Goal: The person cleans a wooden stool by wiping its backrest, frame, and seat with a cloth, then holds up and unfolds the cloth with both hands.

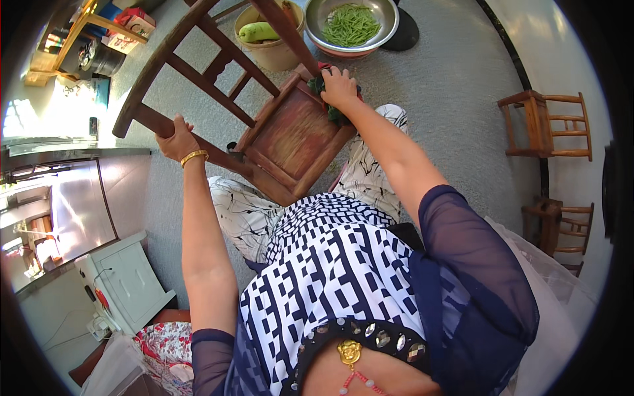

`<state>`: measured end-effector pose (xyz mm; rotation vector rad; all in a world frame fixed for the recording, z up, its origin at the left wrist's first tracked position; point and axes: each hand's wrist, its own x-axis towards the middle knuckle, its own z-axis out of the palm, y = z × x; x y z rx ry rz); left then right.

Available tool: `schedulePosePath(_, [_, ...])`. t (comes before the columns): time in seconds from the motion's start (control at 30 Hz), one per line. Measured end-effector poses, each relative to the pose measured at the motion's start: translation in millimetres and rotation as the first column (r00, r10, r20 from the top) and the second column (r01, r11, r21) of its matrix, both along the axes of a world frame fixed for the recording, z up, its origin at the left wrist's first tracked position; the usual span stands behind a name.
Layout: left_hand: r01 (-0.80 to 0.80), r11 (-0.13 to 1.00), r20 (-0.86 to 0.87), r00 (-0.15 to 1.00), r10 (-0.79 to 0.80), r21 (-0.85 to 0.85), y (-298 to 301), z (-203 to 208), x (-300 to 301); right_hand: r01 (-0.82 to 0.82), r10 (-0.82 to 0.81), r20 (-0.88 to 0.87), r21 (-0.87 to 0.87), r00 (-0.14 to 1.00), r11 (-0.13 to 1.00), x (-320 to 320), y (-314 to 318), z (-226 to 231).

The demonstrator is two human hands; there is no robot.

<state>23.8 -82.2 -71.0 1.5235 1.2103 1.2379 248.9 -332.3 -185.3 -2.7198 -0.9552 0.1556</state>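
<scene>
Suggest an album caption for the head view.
Left hand grips a brown wooden chair; right hand holds a dark green cloth against its seat.

The person's bare left hand [177, 140] curls in a grip on the left, left arm [203, 231] stretched forward; the bare right hand [341, 88] lies palm-down farther off, right arm [391, 146] slanting leftward.

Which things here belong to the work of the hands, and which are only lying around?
In use:
worn reddish-brown chair, gripped by the left hand
dark-green cloth, under the right hand

Lying around:
green beans in metal bowl
pale-green gourd in bucket
small wooden chairs by the wall
</scene>
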Motion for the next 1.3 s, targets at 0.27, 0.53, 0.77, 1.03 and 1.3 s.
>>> schedulePosePath(0.27, [-0.002,1.000,0.021,1.000,0.001,0.024,1,-1,2,0.065,-0.016,0.481,-0.086,0.877,0.994,-47,-4,-41])
schedulePosePath(0.53, [0.018,1.000,0.053,0.998,-0.018,-0.010,7,-7,-1,-0.054,0.047,-0.074,-0.102,0.996,0.993,-111,-2,-6])
schedulePosePath(0.77, [-0.004,1.000,0.005,1.000,0.004,0.010,10,-9,-6,-0.056,0.084,-0.216,0.132,0.973,0.990,-83,54,25])
schedulePosePath(1.03, [0.048,0.999,0.080,0.996,-0.049,0.009,-2,-9,11,0.301,-0.303,-0.009,0.130,0.953,0.945,2,118,-48])
schedulePosePath(1.3, [0.047,0.998,0.094,0.994,-0.050,0.033,3,-8,-5,-0.031,0.040,0.314,-0.034,0.949,0.999,-39,105,-37])
